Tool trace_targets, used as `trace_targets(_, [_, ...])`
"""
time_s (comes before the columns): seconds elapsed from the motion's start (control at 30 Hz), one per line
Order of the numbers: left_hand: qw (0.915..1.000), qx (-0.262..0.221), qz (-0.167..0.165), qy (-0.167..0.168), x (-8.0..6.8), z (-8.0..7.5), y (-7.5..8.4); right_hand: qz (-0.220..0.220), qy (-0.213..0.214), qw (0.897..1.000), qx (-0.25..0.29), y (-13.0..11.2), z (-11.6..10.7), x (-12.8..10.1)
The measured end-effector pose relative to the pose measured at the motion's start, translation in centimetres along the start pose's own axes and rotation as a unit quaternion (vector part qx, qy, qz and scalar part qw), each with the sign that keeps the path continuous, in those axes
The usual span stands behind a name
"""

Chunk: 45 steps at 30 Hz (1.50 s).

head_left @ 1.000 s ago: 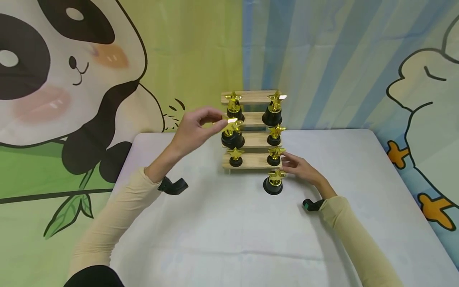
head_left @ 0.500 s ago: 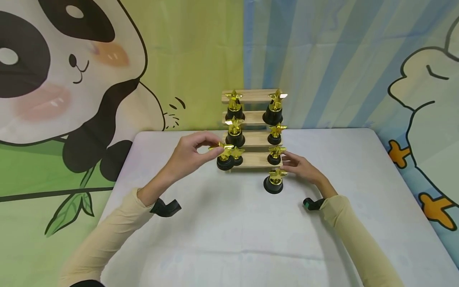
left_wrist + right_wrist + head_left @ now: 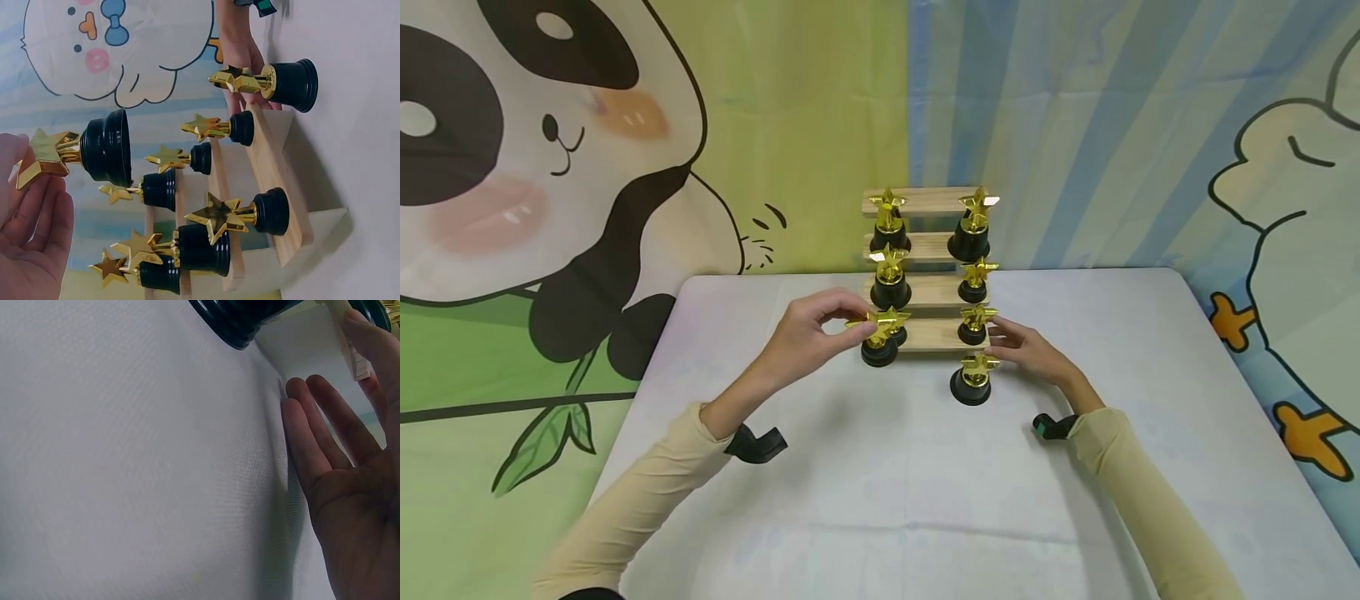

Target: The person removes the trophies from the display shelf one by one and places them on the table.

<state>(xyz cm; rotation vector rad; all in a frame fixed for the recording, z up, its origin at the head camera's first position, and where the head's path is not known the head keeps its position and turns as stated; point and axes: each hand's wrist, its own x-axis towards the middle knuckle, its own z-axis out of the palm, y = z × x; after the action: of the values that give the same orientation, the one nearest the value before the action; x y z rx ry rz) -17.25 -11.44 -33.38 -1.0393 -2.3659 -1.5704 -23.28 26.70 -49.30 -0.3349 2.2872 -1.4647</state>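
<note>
My left hand [image 3: 808, 337] pinches a gold star trophy [image 3: 106, 150] by its star, thumb on one side and fingers on the other. Its black base hangs in front of the lower left end of a stepped wooden rack [image 3: 932, 335], overlapping a small star trophy [image 3: 272, 212] on the lowest step. At that step's right end, my right hand [image 3: 1033, 354] holds the board's end [image 3: 356, 359] between thumb and index finger, the other fingers extended. Beside those fingers another star trophy [image 3: 970, 387] stands upright on the table, before the rack.
Further star trophies stand in two columns on the rack, larger ones such as the upper right trophy [image 3: 968, 237] higher up. A white cloth [image 3: 887, 483] covers the table. A cartoon-printed backdrop [image 3: 820, 125] hangs close behind the rack.
My left hand has come down from in front of the third step with the trophy, then shifted slightly right, to the lowest step's left end. My right hand has stayed put.
</note>
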Motion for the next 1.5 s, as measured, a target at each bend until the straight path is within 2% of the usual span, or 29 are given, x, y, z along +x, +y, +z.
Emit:
trace_targets(0.33, [0.9997, -0.01, -0.008, -0.019, 0.5, 2.4, -0.9, -0.004, 0.001, 1.0, 0.009, 0.2, -0.1, 0.2])
trace_targets(0.57, [0.9994, -0.008, -0.008, -0.032, 0.9, 4.6, -2.5, -0.001, 0.002, 1.0, -0.001, -0.2, -0.1, 0.1])
trace_targets(0.67, [0.9991, -0.012, -0.018, -0.036, 0.9, 5.4, -3.2, -0.001, 0.002, 1.0, 0.001, -0.1, -0.1, 0.2])
trace_targets(0.83, [0.9978, -0.022, -0.045, -0.043, 0.3, 6.5, -4.6, 0.001, 0.002, 1.0, -0.002, 0.0, 0.0, 0.4])
trace_targets(1.03, [0.9969, -0.013, -0.058, -0.051, -0.7, 7.8, -6.3, 0.004, 0.007, 1.0, -0.006, -0.2, 0.0, 0.3])
trace_targets(1.3, [0.9962, -0.005, -0.068, -0.054, -1.9, 9.1, -8.7, -0.001, 0.005, 1.0, -0.002, 0.0, -0.1, 0.1])
trace_targets(1.5, [0.9969, -0.005, -0.062, -0.049, -2.4, 9.6, -9.7, -0.005, 0.003, 1.0, 0.004, 0.2, -0.1, 0.1])
